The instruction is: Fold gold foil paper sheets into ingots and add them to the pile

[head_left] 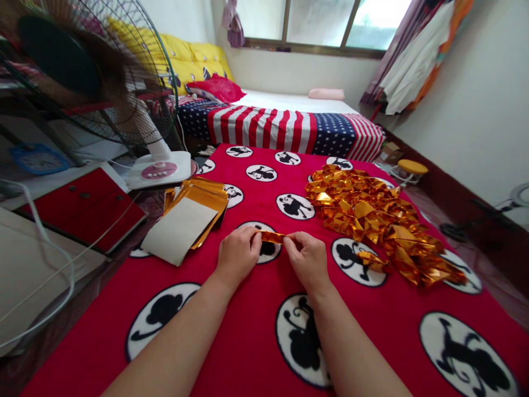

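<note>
A narrow folded strip of shiny orange-gold foil paper stretches between my two hands, just above the red cloth. My left hand pinches its left end between thumb and fingers. At the other end my right hand grips the strip the same way. To the left of my hands lies a stack of gold foil sheets, with a pale sheet face up on it. A large heap of folded gold foil pieces spreads over the cloth on the right.
An electric fan stands at the left, its blades blurred. Below it lies a red board, with a white cable nearby. Beyond the cloth is a bed with a stars-and-stripes cover. A yellow-topped stool stands far right.
</note>
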Action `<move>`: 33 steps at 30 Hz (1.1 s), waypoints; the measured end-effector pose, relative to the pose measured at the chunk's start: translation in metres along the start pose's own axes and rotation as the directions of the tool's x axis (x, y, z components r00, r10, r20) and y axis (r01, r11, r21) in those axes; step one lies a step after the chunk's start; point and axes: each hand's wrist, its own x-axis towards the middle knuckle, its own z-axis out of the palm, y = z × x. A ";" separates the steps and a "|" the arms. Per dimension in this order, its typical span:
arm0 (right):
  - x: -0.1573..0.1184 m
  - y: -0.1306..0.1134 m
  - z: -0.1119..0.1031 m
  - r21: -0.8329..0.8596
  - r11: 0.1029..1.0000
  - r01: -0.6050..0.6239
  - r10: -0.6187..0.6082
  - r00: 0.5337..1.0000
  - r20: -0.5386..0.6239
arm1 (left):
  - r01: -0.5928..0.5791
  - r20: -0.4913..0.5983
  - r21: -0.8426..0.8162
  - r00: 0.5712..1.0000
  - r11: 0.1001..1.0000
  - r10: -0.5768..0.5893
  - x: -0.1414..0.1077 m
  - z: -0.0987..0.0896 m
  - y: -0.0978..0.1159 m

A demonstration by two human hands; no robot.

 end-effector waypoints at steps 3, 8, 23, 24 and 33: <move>0.003 0.000 -0.004 -0.082 0.997 -0.003 0.006 0.999 0.039 | -0.003 0.067 0.204 0.998 0.979 -0.011 -0.001 -0.004 0.003; 0.007 -0.002 -0.008 -0.225 0.974 0.011 0.015 0.993 0.116 | -0.053 0.122 0.253 0.992 0.966 0.023 0.001 -0.005 0.002; 0.013 -0.018 -0.018 -0.515 0.857 0.022 0.091 0.977 0.193 | -0.132 0.200 0.127 0.974 0.983 0.105 0.003 -0.005 0.001; 0.013 -0.019 -0.019 -0.518 0.855 0.022 0.095 0.975 0.199 | -0.126 0.201 0.116 0.974 0.985 0.101 0.003 -0.005 0.001; 0.011 -0.028 -0.020 -0.536 0.844 0.028 0.096 0.975 0.202 | -0.060 0.194 0.063 0.980 0.996 0.047 0.004 -0.005 0.001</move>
